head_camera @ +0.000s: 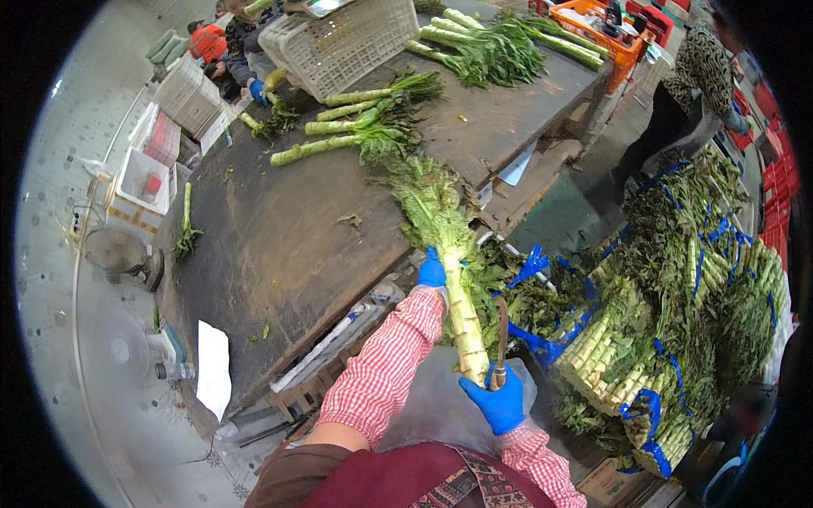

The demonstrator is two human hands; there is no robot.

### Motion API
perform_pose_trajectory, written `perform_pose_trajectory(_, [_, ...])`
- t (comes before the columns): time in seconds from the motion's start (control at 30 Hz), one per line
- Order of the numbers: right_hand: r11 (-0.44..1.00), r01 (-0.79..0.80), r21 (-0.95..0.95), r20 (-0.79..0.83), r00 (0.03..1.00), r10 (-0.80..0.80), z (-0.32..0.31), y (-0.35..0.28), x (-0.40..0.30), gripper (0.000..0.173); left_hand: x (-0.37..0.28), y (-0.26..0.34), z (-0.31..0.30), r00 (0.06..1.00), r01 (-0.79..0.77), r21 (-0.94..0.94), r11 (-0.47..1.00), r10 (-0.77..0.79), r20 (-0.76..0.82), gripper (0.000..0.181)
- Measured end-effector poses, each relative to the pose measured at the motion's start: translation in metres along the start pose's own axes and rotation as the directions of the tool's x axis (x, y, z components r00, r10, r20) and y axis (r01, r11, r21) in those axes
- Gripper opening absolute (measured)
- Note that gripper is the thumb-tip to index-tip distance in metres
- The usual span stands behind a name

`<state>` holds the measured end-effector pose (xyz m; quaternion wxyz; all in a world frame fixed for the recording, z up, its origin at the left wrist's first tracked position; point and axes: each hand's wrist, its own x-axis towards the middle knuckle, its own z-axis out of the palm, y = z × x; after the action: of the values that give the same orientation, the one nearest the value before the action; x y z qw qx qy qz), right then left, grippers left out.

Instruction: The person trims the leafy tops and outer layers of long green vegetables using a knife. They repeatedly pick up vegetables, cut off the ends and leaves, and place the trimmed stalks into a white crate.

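Note:
A thick celtuce stalk [467, 320] lies lengthwise between my hands, its leafy top [432, 197] reaching over the table edge. My left hand [433, 270], in a blue glove, grips it just below the leaves. At the butt end is my right hand [498, 394], also blue-gloved, closed around the wooden handle of a sickle-like knife [502, 330]. The blade points up and away, beside the stalk. My right thumb appears to touch the butt. Several trimmed celtuce stalks [324, 146] rest on the dark table [298, 235] beyond, leaves towards the right.
To my right are heaped celtuce bundles [597, 355] with blue straps [540, 346]. A plastic crate [343, 47] and more stalks [457, 47] occupy the far table. White paper [213, 368] lies at the left edge. Co-workers stand at the far left [254, 51] and right [698, 82].

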<state>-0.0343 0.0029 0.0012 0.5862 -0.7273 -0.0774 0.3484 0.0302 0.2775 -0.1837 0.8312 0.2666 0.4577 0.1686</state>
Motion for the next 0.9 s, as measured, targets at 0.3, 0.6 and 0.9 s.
perform_pose_trajectory(0.3, [0.519,-0.393,0.759,0.464,0.886,-0.006,-0.031,0.029,-0.007,0.053,-0.100,0.033,0.018,0.984,0.179,-0.175,0.968,-0.177,0.029,0.048])
perform_pose_trajectory(0.6, [0.390,-0.613,0.687,0.627,0.772,0.110,-0.042,0.060,0.026,0.067,-0.058,0.041,0.036,0.977,0.069,-0.227,0.972,-0.020,0.213,0.071])
perform_pose_trajectory(0.9, [0.957,0.093,-0.276,-0.006,0.995,-0.098,-0.014,0.074,0.011,0.059,-0.021,0.014,0.029,0.998,-0.002,0.008,1.000,0.001,0.070,0.060])
